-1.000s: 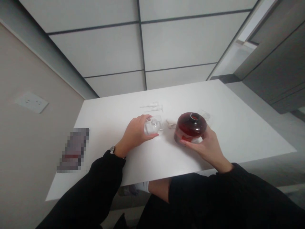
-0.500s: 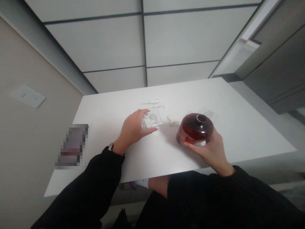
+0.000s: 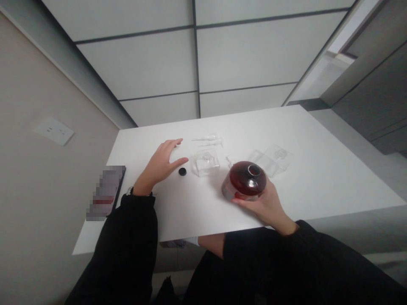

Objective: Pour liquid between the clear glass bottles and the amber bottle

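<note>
My right hand (image 3: 270,203) is wrapped round a squat, wide glass bottle (image 3: 246,180) of dark red liquid, with its narrow round mouth uncovered at the top. My left hand (image 3: 162,163) holds nothing; its thumb and fingers are spread apart above the table. Just below the left thumb lies a small black cap (image 3: 182,171). A clear square plastic box (image 3: 206,163) with a round fitting stands on the table between the two hands. Small pale pieces (image 3: 229,160) show partly behind the bottle, too hidden to name.
Thin clear droppers or similar (image 3: 210,139) lie behind the box on the white table (image 3: 184,212). More clear plastic packaging (image 3: 273,159) rests behind the bottle. A blurred-out flat device (image 3: 106,195) lies at the left edge, beside the wall with a socket (image 3: 55,130).
My left hand has let go of the clear square box and drawn back to the left, uncovering the black cap. My right hand has moved the bottle slightly left and nearer to me.
</note>
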The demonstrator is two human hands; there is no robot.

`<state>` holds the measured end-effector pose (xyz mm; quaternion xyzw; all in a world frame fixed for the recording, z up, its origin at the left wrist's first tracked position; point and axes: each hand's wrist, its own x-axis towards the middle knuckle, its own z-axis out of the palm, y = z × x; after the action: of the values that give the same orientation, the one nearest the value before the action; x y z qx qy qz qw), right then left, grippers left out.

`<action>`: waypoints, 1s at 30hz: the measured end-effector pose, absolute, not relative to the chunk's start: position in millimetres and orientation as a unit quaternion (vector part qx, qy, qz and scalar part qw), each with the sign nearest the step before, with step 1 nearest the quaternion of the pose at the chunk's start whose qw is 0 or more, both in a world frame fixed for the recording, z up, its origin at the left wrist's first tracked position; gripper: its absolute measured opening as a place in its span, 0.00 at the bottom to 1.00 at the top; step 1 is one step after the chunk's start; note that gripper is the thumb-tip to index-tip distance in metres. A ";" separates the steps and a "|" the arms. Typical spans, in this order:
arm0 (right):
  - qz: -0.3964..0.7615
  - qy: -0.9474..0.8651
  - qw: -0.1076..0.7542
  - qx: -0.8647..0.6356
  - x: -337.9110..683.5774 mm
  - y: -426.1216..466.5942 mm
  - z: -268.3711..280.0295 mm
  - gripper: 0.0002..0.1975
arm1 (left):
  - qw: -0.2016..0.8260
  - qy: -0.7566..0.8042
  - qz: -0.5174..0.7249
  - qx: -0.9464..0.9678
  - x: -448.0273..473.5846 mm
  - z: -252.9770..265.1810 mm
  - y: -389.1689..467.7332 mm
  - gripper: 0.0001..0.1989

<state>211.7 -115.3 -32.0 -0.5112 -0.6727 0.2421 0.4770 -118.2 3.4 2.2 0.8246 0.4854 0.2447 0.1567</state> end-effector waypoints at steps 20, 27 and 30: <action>0.304 -0.703 0.442 -0.467 198.6 -107.4 -36.4 0.48 | 0.167 0.472 0.134 0.855 -117.2 -5.9 2.5 0.14; 0.331 -0.692 0.438 -0.469 197.5 -105.7 -36.9 0.48 | 0.161 0.470 0.143 0.856 -112.4 -3.3 3.4 0.16; 0.336 -0.693 0.437 -0.465 197.1 -105.6 -37.7 0.47 | 0.161 0.476 0.178 0.846 -111.6 -0.5 5.2 0.14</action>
<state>197.1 -105.6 -37.7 -0.4650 -0.6927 0.3357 0.4374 -111.6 5.2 -0.5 0.8462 0.4757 0.1779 0.1613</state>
